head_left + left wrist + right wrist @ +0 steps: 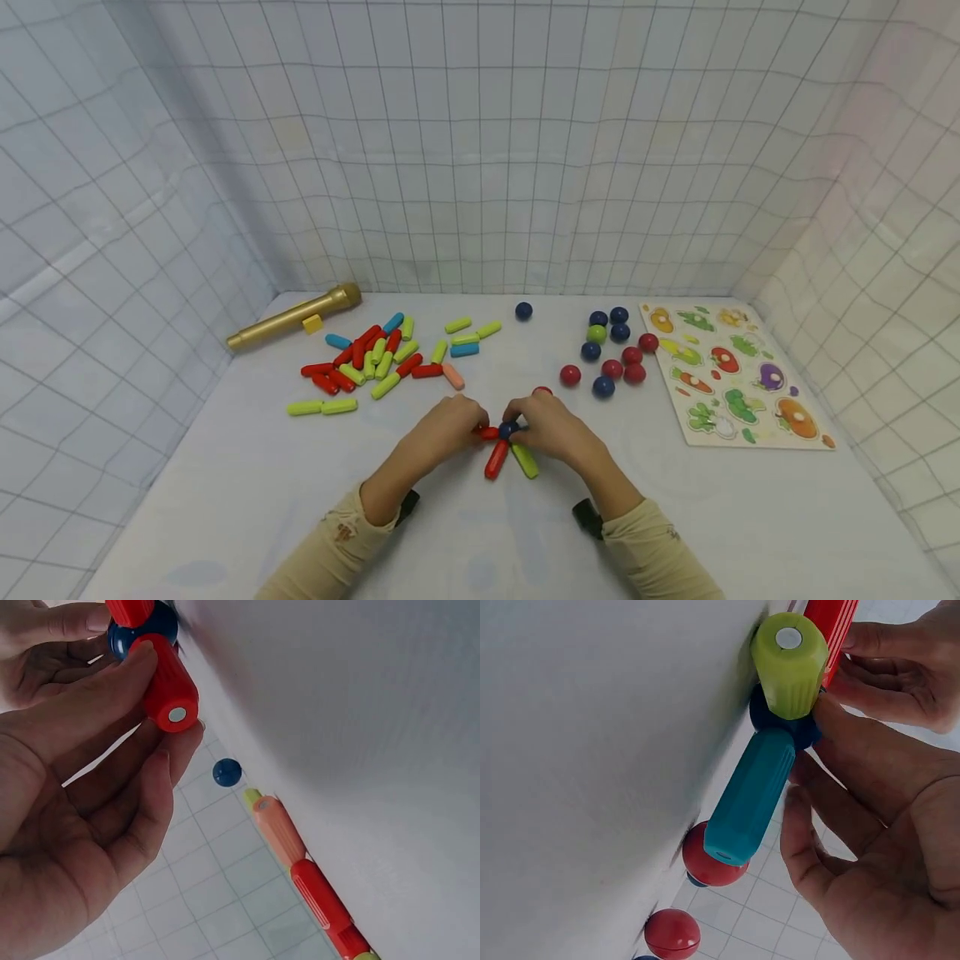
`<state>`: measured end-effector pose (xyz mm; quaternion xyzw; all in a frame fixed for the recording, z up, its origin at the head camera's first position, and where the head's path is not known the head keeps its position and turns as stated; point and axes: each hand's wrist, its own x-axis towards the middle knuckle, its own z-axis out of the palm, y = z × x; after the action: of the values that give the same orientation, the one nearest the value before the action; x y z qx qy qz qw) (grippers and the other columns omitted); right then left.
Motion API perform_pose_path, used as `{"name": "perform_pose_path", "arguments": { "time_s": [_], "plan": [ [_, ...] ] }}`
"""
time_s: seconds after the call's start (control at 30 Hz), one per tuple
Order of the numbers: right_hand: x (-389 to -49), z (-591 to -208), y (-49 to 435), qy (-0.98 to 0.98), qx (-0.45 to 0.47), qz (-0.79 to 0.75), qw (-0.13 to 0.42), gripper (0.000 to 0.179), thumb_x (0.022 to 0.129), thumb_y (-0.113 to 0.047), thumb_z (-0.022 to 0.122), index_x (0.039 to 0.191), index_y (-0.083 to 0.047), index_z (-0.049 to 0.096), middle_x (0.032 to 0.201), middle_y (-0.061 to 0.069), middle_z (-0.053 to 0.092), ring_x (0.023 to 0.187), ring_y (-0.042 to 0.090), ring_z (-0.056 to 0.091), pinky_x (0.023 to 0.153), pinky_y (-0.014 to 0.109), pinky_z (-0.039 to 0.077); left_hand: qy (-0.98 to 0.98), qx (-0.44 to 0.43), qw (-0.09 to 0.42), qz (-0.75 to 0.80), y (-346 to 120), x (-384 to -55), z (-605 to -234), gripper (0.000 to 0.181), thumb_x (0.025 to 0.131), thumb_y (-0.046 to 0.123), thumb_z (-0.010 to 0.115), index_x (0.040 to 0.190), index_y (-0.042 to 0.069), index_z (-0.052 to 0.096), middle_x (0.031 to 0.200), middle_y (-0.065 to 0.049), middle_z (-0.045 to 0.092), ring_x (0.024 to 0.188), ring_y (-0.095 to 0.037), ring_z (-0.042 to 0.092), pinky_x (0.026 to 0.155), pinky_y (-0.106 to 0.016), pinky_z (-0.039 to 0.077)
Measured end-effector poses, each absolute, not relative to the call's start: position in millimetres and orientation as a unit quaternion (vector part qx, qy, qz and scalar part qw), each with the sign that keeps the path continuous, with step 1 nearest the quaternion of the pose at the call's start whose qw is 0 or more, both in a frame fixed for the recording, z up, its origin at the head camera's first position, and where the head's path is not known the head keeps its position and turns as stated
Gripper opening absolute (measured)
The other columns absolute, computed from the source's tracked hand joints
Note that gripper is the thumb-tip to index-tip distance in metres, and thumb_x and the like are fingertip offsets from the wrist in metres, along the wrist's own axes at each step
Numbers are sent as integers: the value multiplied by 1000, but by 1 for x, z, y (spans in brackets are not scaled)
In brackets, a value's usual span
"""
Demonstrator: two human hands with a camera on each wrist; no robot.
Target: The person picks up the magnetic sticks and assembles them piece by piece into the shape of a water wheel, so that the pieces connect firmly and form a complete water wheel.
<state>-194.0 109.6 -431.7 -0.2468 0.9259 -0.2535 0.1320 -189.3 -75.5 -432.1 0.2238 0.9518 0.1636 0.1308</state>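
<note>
Both hands meet over a small joined figure on the table: a dark blue ball (pixel 508 430) with magnetic sticks fanning out from it. My left hand (pixel 455 421) pinches one red stick (pixel 171 686) between thumb and fingers, its pale round end disc facing the wrist camera. A second red stick (pixel 496 460) and a lime green stick (pixel 524 461) point toward my body. My right hand (pixel 553 427) holds the blue ball with thumb and fingertips; a teal stick (pixel 751 796) sticks out from the ball beside those fingers. A red ball (pixel 542 391) lies just beyond the right hand.
Loose red, green and blue sticks (pixel 385 354) lie back left, with a salmon stick (pixel 453 376) nearest the hands. Behind them are a gold toy microphone (pixel 292 317) and a yellow block (pixel 312 323). Loose balls (pixel 612 368) and a vegetable puzzle board (pixel 720 417) occupy the right.
</note>
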Motion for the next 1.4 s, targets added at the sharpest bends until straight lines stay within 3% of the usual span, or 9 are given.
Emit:
{"name": "perform_pose_path", "arguments": {
  "time_s": [0.2, 0.33, 0.43, 0.6, 0.8, 1.07, 1.23, 1.4],
  "plan": [
    [-192, -430, 108, 926, -241, -253, 144, 27, 83, -14, 76, 109, -6, 71, 104, 7, 69, 92, 18, 59, 86, 37, 55, 956, 242, 115, 122, -70, -186, -429, 14, 83, 12, 77, 95, 7, 75, 78, 0, 68, 68, -10, 57, 71, -24, 55],
    [-191, -431, 106, 928, -247, -244, 136, 26, 83, -15, 76, 108, -6, 72, 99, 6, 64, 88, 16, 56, 81, 33, 54, 951, 238, 146, 135, -75, -193, -425, 20, 82, 17, 78, 99, 7, 75, 84, 0, 71, 71, -10, 60, 71, -25, 55],
    [-191, -430, 106, 928, -254, -239, 129, 24, 84, -13, 76, 107, -6, 73, 96, 5, 63, 85, 15, 55, 78, 31, 54, 955, 215, 142, 145, -85, -212, -419, 19, 85, 14, 75, 102, 7, 74, 92, -2, 73, 78, -13, 63, 74, -27, 56],
    [-193, -430, 108, 929, -256, -237, 124, 27, 84, -13, 76, 110, -6, 72, 99, 6, 68, 89, 17, 60, 82, 33, 56, 975, 171, 90, 113, -100, -254, -413, 21, 87, 20, 73, 103, 6, 73, 102, -8, 70, 89, -22, 60, 83, -36, 54],
    [-192, -434, 109, 931, -260, -228, 119, 21, 82, -15, 77, 102, -8, 73, 94, 3, 70, 85, 13, 61, 80, 29, 56, 975, 176, 126, 53, -103, -279, -428, 27, 84, 30, 76, 100, 9, 72, 100, -8, 64, 85, -22, 54, 79, -35, 51],
    [-191, -434, 105, 930, -264, -229, 115, 18, 82, -14, 78, 99, -8, 75, 93, 3, 71, 83, 11, 60, 78, 27, 56, 977, 200, 71, 5, -106, -281, -443, 24, 85, 33, 74, 86, 9, 68, 82, -7, 60, 71, -19, 50, 65, -32, 46],
    [-190, -435, 104, 929, -265, -233, 113, 19, 83, -13, 77, 101, -8, 76, 94, 3, 70, 86, 13, 60, 80, 28, 56, 978, 201, 52, -4, -106, -276, -446, 17, 91, 25, 69, 89, 8, 66, 82, -7, 65, 70, -20, 56, 66, -33, 51],
    [-190, -431, 106, 930, -266, -231, 109, 20, 82, -12, 77, 103, -10, 77, 90, 2, 65, 84, 13, 55, 74, 25, 49, 978, 201, 32, 42, -101, -262, -435, 14, 88, 21, 72, 92, 8, 71, 87, -6, 71, 71, -18, 59, 68, -31, 52]
  ]
}}
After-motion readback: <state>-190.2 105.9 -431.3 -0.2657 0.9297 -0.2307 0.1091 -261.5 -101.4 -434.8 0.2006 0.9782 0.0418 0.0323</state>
